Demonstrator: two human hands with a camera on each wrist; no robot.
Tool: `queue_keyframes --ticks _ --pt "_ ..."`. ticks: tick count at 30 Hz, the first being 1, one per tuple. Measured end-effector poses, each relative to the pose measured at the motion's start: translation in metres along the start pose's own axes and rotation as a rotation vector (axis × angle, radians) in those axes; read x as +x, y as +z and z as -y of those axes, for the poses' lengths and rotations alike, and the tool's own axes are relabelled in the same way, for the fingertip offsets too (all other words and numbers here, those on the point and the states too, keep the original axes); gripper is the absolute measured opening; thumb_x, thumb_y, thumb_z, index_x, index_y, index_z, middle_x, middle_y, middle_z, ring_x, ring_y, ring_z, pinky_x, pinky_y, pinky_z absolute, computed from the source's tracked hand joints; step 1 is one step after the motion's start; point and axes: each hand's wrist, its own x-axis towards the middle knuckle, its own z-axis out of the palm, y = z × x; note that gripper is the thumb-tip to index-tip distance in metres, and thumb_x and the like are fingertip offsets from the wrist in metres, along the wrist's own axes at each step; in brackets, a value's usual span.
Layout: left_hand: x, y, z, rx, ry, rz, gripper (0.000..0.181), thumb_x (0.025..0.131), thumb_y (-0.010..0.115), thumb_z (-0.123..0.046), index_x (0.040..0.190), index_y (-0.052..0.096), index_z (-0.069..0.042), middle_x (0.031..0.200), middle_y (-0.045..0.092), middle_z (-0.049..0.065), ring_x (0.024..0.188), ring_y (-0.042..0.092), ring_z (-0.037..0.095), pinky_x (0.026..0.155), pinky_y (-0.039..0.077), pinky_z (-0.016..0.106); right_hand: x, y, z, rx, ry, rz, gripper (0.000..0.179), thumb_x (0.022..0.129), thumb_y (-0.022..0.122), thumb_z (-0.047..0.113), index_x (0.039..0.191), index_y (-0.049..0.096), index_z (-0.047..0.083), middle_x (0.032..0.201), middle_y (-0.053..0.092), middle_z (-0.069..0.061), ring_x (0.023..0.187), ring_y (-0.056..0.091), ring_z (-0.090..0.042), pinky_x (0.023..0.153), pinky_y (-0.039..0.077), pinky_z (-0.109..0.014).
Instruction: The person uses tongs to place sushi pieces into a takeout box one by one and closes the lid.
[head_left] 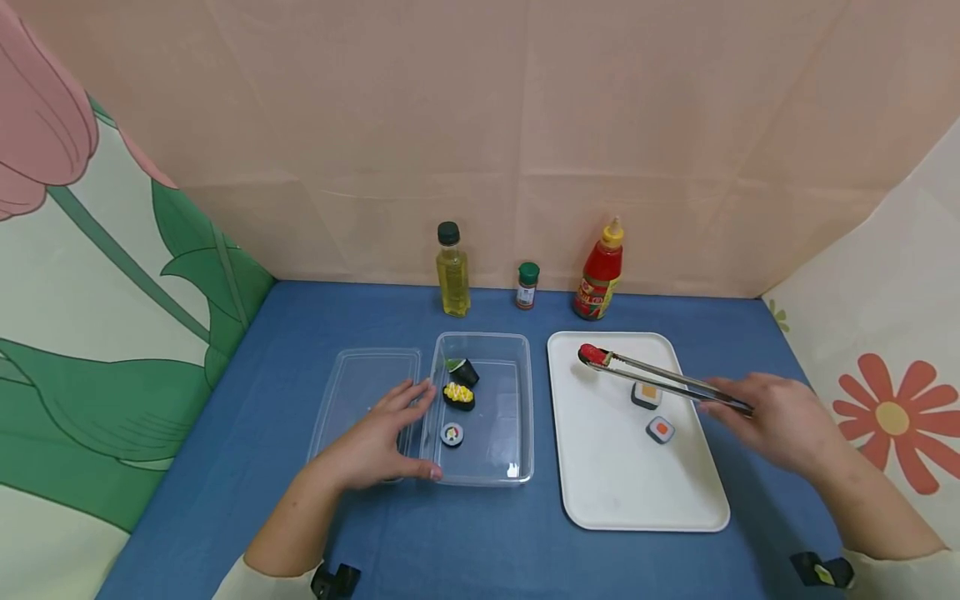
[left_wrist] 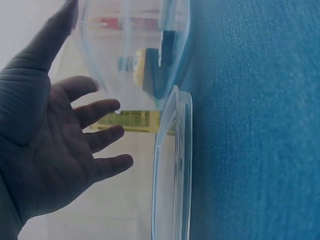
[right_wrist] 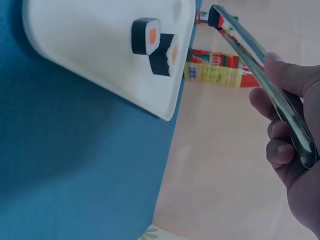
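Observation:
My right hand [head_left: 780, 425] grips metal tongs [head_left: 678, 383], whose tips pinch a red-topped sushi piece [head_left: 592, 354] above the white tray [head_left: 630, 496]. Two dark-wrapped sushi rolls with orange centres lie on that tray, one roll [right_wrist: 146, 36] beside the other roll [right_wrist: 164, 56]. My left hand [head_left: 382, 442] is spread at the left side of a clear plastic container [head_left: 524, 408]; whether it touches the wall I cannot tell. Inside, along the left, sit a dark hand roll [head_left: 465, 373], a yellow-topped sushi [head_left: 459, 396] and a small round roll [head_left: 452, 434].
A clear lid [head_left: 345, 392] lies left of the container, partly behind my left hand. Along the back stand an oil bottle [head_left: 453, 275], a small green-capped jar [head_left: 527, 287] and a red sauce bottle [head_left: 598, 275]. Blue cloth [head_left: 480, 542] covers the table.

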Motion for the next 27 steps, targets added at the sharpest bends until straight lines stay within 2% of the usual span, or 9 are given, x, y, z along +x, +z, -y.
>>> queue_keyframes --ticks 7,16,27 --pt "-0.001 -0.002 -0.002 -0.010 0.009 0.000 0.115 0.074 0.092 -0.051 0.164 0.031 -0.015 0.173 0.018 0.001 0.159 0.006 0.036 0.113 0.030 0.070 0.010 -0.004 0.007 0.018 -0.051 -0.021 0.044 0.071 0.095 0.019 0.110 0.082 0.004 0.066 0.052 0.016 0.058 0.037 0.000 0.046 0.034 -0.022" --pt "-0.001 -0.001 -0.001 0.001 0.007 0.002 0.115 0.073 0.092 -0.052 0.164 0.032 -0.015 0.173 0.019 0.001 0.160 0.006 0.035 0.113 0.031 0.069 0.024 -0.008 0.020 0.054 -0.072 0.010 0.043 0.070 0.096 0.020 0.110 0.083 0.009 0.068 0.053 0.016 0.058 0.038 0.002 0.047 0.036 -0.020" --pt "-0.001 -0.001 -0.001 -0.002 0.009 0.000 0.115 0.074 0.092 -0.052 0.164 0.031 -0.016 0.173 0.018 0.000 0.160 0.006 0.035 0.113 0.030 0.070 0.040 -0.007 0.028 0.068 -0.160 -0.001 0.034 0.081 0.090 0.028 0.109 0.083 0.010 0.069 0.054 0.016 0.058 0.038 0.003 0.048 0.034 -0.020"
